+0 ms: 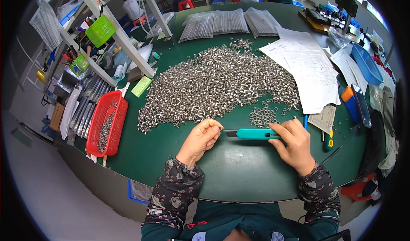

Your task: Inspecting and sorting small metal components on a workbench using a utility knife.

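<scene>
My left hand [197, 141] is closed, pinching a small metal ring [220, 129] between thumb and fingertips; the fingers partly cover it. In my right hand [295, 145] is a teal utility knife [256, 134], held level by its rear end. Its blade points left, with the tip close to the ring. Just beyond the knife lies a flat cluster of metal rings [261, 117]. Behind that spreads a large heap of small metal rings [209, 87] on the green tabletop [239, 172].
At left stands a red basket [119, 128] with metal pieces in it, near a yellow-green card [141, 87]. Papers [314, 81] and a green-yellow screwdriver handle [328, 141] lie to the right. Bagged rods [230, 22] lie at the back. A white shelf frame [117, 34] rises at left.
</scene>
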